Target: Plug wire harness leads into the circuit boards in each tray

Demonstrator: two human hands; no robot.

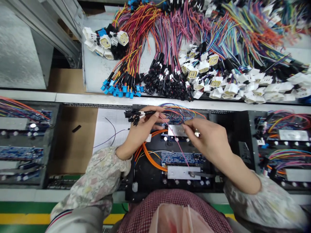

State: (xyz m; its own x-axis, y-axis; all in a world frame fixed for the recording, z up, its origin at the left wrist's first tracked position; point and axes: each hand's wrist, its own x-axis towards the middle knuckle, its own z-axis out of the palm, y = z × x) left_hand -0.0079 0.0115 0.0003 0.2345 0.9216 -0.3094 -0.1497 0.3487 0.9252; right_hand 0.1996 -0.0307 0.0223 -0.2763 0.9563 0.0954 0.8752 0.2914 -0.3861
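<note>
My left hand [143,127] is closed around a bundle of thin wires with small black connectors [134,116] sticking out to its left. A pink wire [178,144] runs from these fingers down across the upper board toward the lower metal plate. With thumb and forefinger pinched, my right hand [209,137] is at the upper circuit board's silver plate [176,130], where thin dark wires meet the fingertips; the held end is hidden. Both hands are over a black open case [148,173] with a lower blue circuit board [182,158] and thick orange cables [152,158].
Behind the case, a shelf [150,48] bears piles of wire harnesses with blue connectors [121,90], black connectors [170,84] and white connectors [230,88]. Similar cases with boards stand at left [48,145] and right [252,145]. Paper [103,124] and loose wires lie on cardboard [73,149].
</note>
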